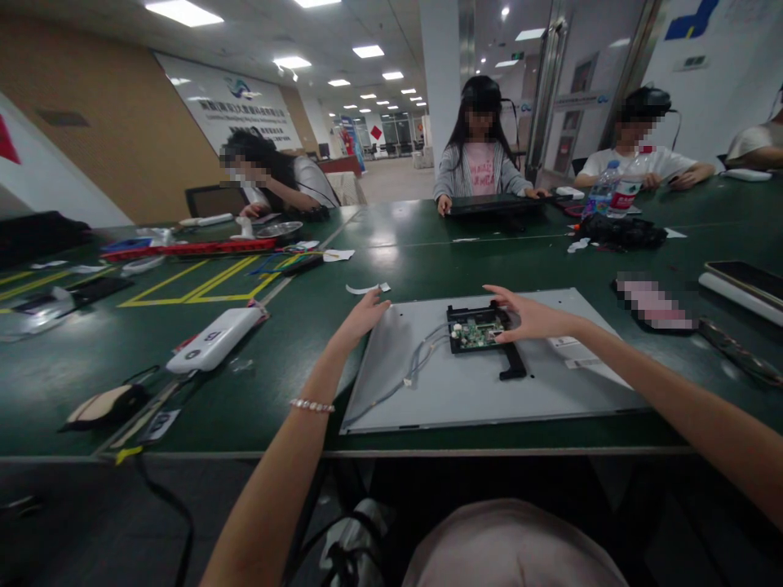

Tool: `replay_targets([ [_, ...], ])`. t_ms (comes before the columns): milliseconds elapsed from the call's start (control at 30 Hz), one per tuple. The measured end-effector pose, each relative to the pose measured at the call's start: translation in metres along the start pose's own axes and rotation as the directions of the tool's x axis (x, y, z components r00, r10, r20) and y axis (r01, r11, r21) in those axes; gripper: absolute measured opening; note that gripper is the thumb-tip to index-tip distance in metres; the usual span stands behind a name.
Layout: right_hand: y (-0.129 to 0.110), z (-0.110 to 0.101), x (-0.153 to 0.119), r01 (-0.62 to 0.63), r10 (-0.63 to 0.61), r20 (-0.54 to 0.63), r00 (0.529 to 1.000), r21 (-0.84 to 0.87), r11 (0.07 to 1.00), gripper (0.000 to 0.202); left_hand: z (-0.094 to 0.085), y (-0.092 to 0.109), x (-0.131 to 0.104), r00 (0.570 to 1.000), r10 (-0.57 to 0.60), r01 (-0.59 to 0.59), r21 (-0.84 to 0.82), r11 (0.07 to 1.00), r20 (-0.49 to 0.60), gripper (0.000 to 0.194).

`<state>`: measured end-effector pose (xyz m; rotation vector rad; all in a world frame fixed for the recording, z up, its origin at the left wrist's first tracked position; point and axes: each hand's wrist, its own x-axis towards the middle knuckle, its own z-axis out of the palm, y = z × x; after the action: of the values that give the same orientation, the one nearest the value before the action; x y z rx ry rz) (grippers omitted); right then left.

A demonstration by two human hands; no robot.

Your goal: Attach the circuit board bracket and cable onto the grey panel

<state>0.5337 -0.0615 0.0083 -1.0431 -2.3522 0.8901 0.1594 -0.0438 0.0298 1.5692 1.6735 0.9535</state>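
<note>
Because the green rectangular circuit board [474, 334] lies just left of the right hand [531, 316], long axis sideways, I judge that hand nearer, grasp unconfirmable; the left hand [362, 316], farther left, is unclenched.

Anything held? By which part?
Unclear: the right hand spans the right end of the black frame; the left hand is by a corner of the grey panel.

Circuit board [474, 333] on panel [422, 403]; bottles [623, 197] behind, right.
</note>
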Motion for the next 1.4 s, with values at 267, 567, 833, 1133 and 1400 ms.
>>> replay_targets([
  [267,0.003,0.003,-0.025,-0.024,0.025,-0.032,0.999,0.024,0.999,0.109,0.004,-0.002,0.002,0.999,0.017,-0.016,0.028,0.999,-0.039,0.052],
  [567,0.006,0.007,-0.026,0.018,-0.018,-0.021,1.000,0.018,1.000,0.104,0.005,-0.015,0.012,0.964,0.260,-0.264,0.270,0.926,0.052,0.047],
  [833,0.019,0.005,-0.025,0.040,-0.042,0.038,0.998,0.064,0.997,0.105,0.004,-0.021,0.013,0.860,0.476,-0.507,0.404,0.762,0.181,0.050],
  [1133,0.013,0.009,-0.027,0.027,-0.029,0.015,0.999,0.077,0.997,0.105,-0.017,-0.037,0.024,0.922,0.342,-0.141,0.662,0.736,-0.184,0.037],
  [1400,0.011,0.011,-0.028,0.031,-0.030,-0.011,0.999,0.087,0.996,0.103,-0.022,-0.045,0.044,0.894,0.441,-0.245,0.742,0.624,-0.076,0.040],
])
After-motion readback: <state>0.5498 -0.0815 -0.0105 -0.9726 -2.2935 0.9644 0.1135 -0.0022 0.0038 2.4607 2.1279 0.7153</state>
